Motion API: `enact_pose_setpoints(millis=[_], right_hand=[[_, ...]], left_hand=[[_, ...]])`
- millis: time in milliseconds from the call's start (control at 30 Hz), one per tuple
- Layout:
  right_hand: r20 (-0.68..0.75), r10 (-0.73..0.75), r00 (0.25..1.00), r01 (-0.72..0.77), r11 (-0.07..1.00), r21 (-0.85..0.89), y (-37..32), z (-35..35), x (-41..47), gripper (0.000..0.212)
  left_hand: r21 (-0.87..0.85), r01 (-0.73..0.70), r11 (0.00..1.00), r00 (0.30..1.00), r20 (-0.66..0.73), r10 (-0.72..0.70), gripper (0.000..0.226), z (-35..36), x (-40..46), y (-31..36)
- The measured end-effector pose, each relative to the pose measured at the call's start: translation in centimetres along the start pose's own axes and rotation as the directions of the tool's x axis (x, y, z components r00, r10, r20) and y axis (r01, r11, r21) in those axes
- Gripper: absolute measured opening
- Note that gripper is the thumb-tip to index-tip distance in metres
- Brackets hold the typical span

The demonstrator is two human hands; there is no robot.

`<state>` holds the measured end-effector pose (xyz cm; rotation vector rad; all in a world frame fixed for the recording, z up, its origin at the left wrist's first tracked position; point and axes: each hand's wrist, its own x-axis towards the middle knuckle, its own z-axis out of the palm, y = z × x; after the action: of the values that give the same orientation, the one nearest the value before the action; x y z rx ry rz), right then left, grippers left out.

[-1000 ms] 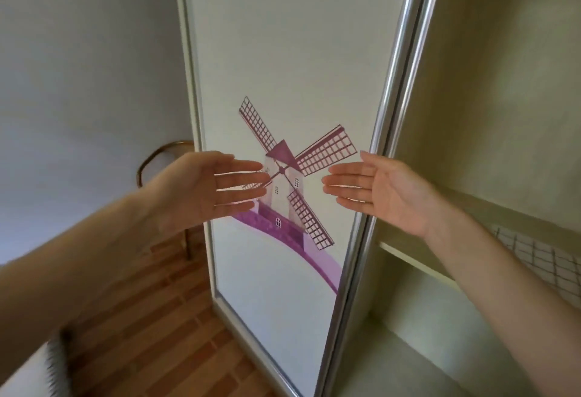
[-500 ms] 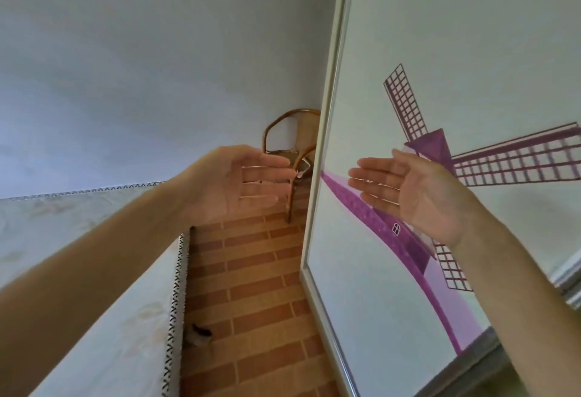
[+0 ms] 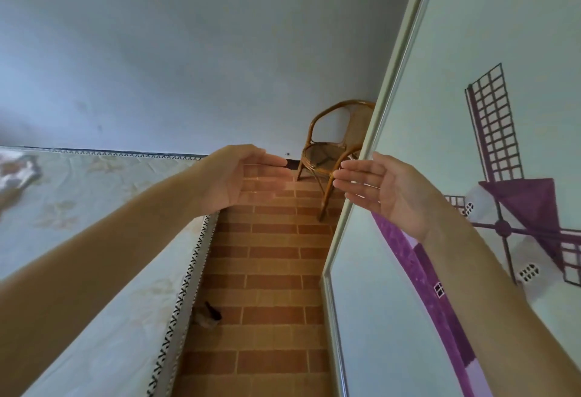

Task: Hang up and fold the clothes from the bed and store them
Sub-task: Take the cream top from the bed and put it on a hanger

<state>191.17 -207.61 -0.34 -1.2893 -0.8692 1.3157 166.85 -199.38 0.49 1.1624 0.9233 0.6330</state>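
Reaching forward, a person's left hand (image 3: 242,176) and right hand (image 3: 386,190) hover spread, palms facing and empty, above the brick-patterned floor (image 3: 273,255). Crumpled clothes (image 3: 17,170) lie on the bed (image 3: 94,208) at nine o'clock; a windmill-printed wardrobe door (image 3: 456,145) stands at three o'clock.

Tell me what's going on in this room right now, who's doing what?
A person stands in the aisle between a pale floral-patterned bed and a white sliding wardrobe door with a purple windmill picture. Both bare hands are raised, open and empty: the left hand and right hand face each other, palms inward, holding nothing. A crumpled garment lies on the bed's far left edge. A brown rattan chair stands at the aisle's end on the brick-pattern floor.
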Motion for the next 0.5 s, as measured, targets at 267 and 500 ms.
enact_pose_setpoints(millis=[267,500], right_hand=[[0.072,0.060,0.996,-0.060,0.998,0.001,0.4,0.7,8.4,0.047],[0.093,0.150,0.984,-0.147,0.988,-0.041,0.1,3.4,19.6,0.050]], left_hand=[[-0.084,0.015,0.996,0.998,-0.060,-0.020,0.035,-4.5,6.9,0.0],[-0.109,0.040,0.993,0.999,0.001,-0.040,0.044,-12.2,17.4,0.8]])
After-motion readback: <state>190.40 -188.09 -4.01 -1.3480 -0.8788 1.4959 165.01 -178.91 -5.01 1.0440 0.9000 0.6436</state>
